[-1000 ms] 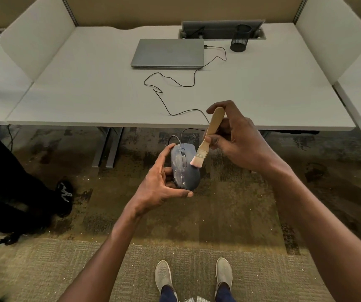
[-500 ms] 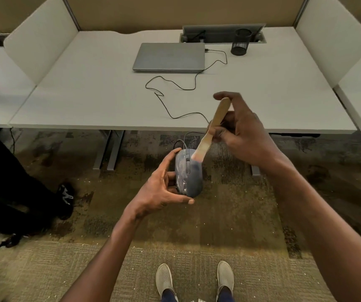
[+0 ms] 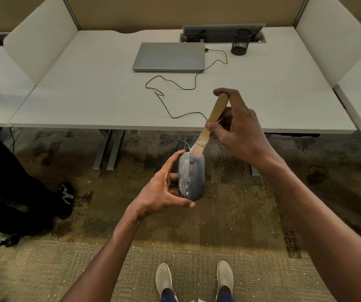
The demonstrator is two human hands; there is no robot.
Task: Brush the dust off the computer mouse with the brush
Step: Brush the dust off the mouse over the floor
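The left hand (image 3: pixel 161 190) cradles the grey wired mouse (image 3: pixel 191 176) by its sides above the carpet; it looks light, rigid and probably slick. The right hand (image 3: pixel 238 131) pinches the wooden brush (image 3: pixel 211 125), soft bristles touching the mouse's front.

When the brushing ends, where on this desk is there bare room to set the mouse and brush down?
The desk is bare left of the laptop, up to the left divider, and along its right side between the pen cup and the right divider. The middle is crowded: the mouse cable loops in front of the laptop.
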